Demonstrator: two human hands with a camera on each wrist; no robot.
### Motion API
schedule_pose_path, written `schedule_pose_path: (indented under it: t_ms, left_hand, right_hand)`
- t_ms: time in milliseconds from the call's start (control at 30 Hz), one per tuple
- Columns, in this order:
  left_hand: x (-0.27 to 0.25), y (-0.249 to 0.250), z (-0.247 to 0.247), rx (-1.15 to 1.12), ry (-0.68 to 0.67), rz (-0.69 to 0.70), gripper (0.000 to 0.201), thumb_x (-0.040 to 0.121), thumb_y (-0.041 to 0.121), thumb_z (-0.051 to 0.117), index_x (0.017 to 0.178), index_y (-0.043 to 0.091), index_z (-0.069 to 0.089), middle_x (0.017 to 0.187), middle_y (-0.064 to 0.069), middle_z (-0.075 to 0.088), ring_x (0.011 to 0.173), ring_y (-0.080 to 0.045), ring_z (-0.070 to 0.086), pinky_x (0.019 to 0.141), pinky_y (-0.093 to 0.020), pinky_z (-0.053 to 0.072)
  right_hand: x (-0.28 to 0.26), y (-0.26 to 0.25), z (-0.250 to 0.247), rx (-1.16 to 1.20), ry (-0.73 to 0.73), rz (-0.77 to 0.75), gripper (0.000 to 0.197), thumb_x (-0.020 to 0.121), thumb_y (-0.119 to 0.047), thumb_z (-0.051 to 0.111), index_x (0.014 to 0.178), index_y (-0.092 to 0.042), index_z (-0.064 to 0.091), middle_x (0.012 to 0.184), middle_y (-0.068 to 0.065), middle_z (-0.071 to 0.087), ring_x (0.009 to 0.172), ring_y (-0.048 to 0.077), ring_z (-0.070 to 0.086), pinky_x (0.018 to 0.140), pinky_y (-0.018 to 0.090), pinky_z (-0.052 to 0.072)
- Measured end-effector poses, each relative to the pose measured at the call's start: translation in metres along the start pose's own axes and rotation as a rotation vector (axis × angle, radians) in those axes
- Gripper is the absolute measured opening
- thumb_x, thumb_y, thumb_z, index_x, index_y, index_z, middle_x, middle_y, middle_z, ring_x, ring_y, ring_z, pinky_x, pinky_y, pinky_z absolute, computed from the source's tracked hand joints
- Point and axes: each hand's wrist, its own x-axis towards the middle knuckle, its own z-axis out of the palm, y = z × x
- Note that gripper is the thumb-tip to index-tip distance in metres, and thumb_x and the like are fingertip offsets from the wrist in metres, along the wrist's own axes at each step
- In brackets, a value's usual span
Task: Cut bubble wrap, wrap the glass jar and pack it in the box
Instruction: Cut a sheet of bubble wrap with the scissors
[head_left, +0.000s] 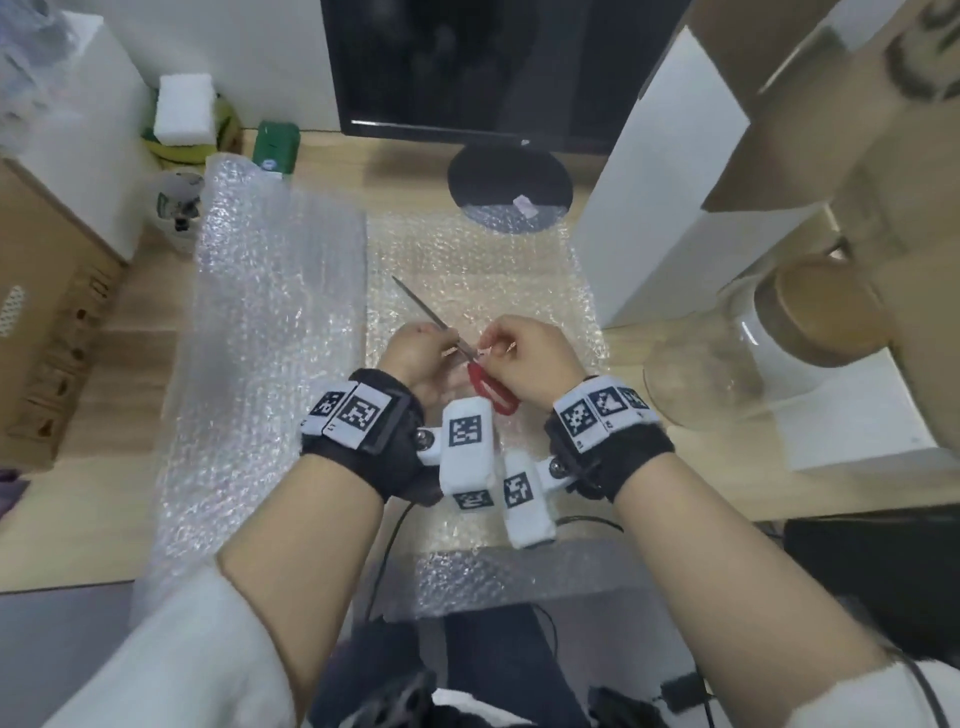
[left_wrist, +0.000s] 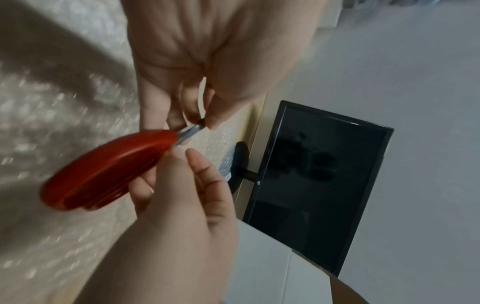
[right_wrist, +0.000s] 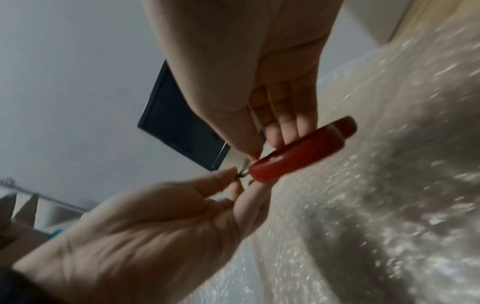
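A pair of red-handled scissors (head_left: 480, 376) is held above the bubble wrap (head_left: 467, 280) at the centre of the head view, blades pointing to the upper left. The blades are pinched near the pivot between thumb and curled fingers of the left hand (head_left: 415, 358). The red handle (left_wrist: 103, 170) is gripped by the right hand (head_left: 530, 358), its fingers curled against the handle loops; in the right wrist view the fingertips (right_wrist: 283, 131) are seen resting on the red plastic. Both hands are closed on the scissors, and the blades appear shut.

The bubble wrap is spread flat on the wooden counter (head_left: 93, 525), with a thicker folded portion (head_left: 270, 322) lying at the left of the frame. The glass jar (head_left: 727, 358) with a wooden lid (head_left: 826, 312) is seen lying on its side at the right edge, beside an open cardboard box (head_left: 810, 130). A dark monitor (head_left: 483, 67) stands at the top centre.
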Motion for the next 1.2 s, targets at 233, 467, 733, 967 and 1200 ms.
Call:
schedule_pose_path:
  t_ms: [233, 467, 733, 967, 1200]
  left_hand:
    - [0.009, -0.040, 0.048, -0.123, 0.114, 0.010, 0.021, 0.098, 0.002, 0.035, 0.080, -0.001, 0.045, 0.072, -0.012, 0.049, 0.059, -0.016, 0.054, 0.033, -0.023, 0.046]
    - [0.022, -0.061, 0.068, 0.350, -0.011, 0.126, 0.012, 0.094, 0.005, 0.046, 0.105, 0.009, 0.051, 0.097, -0.009, 0.054, 0.078, -0.019, 0.056, 0.065, -0.028, 0.051]
    - [0.031, -0.098, 0.040, 1.608, 0.262, 0.187, 0.103, 0.065, 0.053, 0.073, 0.145, 0.035, 0.011, 0.158, 0.004, -0.009, 0.145, -0.024, -0.010, 0.104, -0.069, -0.004]
    - [0.042, -0.079, 0.060, 1.714, 0.447, 0.422, 0.030, 0.086, 0.027, 0.056, 0.115, 0.018, 0.058, 0.132, -0.007, 0.044, 0.127, -0.027, 0.037, 0.104, -0.051, 0.030]
    - [0.052, -0.088, 0.116, 1.889, -0.016, 0.081, 0.057, 0.077, 0.071, 0.043, 0.088, 0.020, 0.065, 0.086, -0.002, 0.064, 0.085, -0.020, 0.060, 0.086, -0.037, 0.047]
  right_hand:
    - [-0.004, 0.051, -0.030, -0.014, -0.110, 0.003, 0.028, 0.078, -0.014, 0.071, 0.104, -0.016, 0.064, 0.087, -0.001, 0.052, 0.079, 0.014, 0.053, 0.076, 0.027, 0.046]
    - [-0.005, 0.091, -0.040, 0.154, -0.219, 0.172, 0.043, 0.074, -0.001, 0.066, 0.112, -0.021, 0.063, 0.073, 0.000, 0.064, 0.071, 0.021, 0.065, 0.067, 0.032, 0.056]
    - [0.004, 0.108, -0.040, 0.348, -0.174, 0.188, 0.034, 0.070, -0.013, 0.079, 0.083, -0.033, 0.055, 0.095, 0.011, 0.070, 0.076, 0.028, 0.069, 0.071, 0.041, 0.058]
    - [0.004, 0.122, -0.050, 0.409, -0.260, 0.202, 0.025, 0.074, -0.011, 0.076, 0.081, -0.027, 0.058, 0.077, 0.004, 0.064, 0.069, 0.026, 0.060, 0.076, 0.046, 0.053]
    - [0.008, 0.127, -0.060, 0.388, -0.177, 0.194, 0.041, 0.078, -0.016, 0.074, 0.114, -0.012, 0.057, 0.076, 0.000, 0.062, 0.074, 0.023, 0.062, 0.079, 0.038, 0.054]
